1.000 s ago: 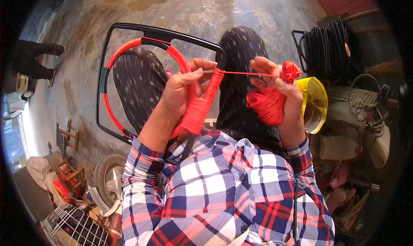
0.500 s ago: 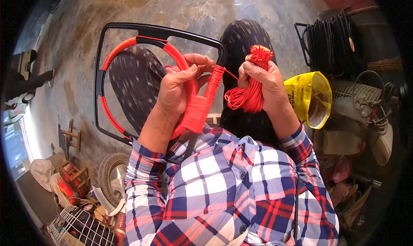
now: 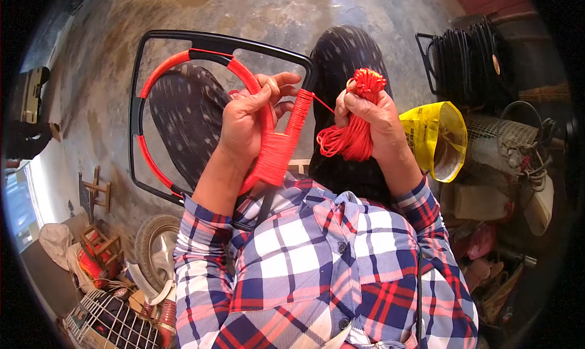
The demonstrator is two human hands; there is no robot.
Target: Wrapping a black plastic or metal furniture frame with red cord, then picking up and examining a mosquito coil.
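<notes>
Across my lap lies a black frame (image 3: 242, 45), a rounded rectangle with a ring inside it. Red cord (image 3: 275, 157) is wound tightly round parts of the ring and round the frame's right bar, with a broad wrapped band joining the two at the bottom. My left hand (image 3: 247, 114) is closed round the right side of the ring, its outer fingers reaching toward the right bar. My right hand (image 3: 373, 114) grips a looped bundle of red cord (image 3: 350, 140) at its upper part. A single taut strand runs from the top of the bar's winding to this bundle.
Right of my knee stand a yellow bag (image 3: 436, 138) and a stack of black frames (image 3: 469, 56). At lower left are a wheel (image 3: 159, 248), a small wooden stool (image 3: 100, 248) and a white wire basket (image 3: 103, 324). Someone's dark-clothed leg (image 3: 27, 138) shows at the left edge.
The frame and my left hand have shifted slightly left. My right hand still holds the cord bundle in nearly the same spot. The leg at the left edge has moved.
</notes>
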